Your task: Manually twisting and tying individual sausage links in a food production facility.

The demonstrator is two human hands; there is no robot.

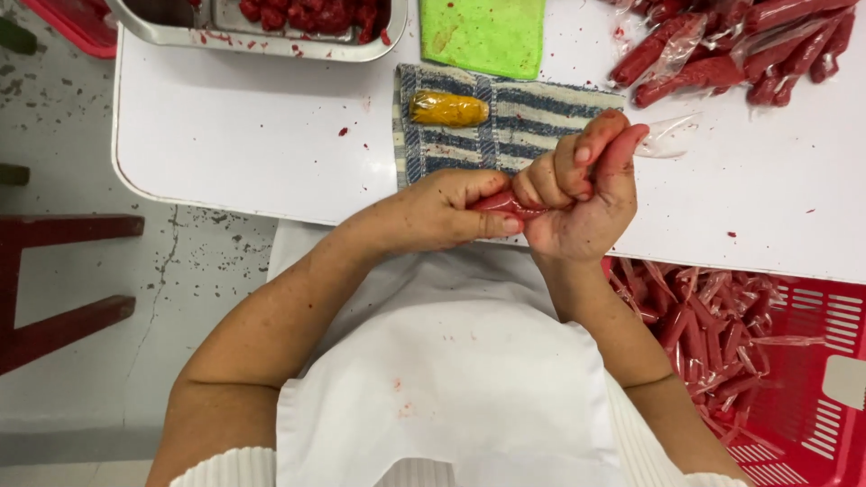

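While both hands meet over the near table (253, 135) edge, they grip one red sausage (505, 204) between them. The left hand (442, 212) has its fingers curled narrow round the sausage's left end, thumb lying along the top. The right hand (582, 194) is closed round the other end, its fingers (595, 144) folded tight and stained red; only a short stretch of the sausage shows between the two fists.

Just beyond the knuckles lies a striped cloth (532, 122), blue and cream, with a yellow lump (448, 108) resting on it to the left of the right hand's fingertips. A clear film scrap (669, 133) lies just right of those fingertips. Farther past the cloth sits a green cloth (483, 34), and beyond the left hand a metal tray (262, 41) holding red meat. Well past the right hand is a heap of wrapped sausages (731, 45). Below the right wrist, off the table, a red basket (812, 361) holds more wrapped sticks. A white apron (451, 379) covers the lap under both forearms.
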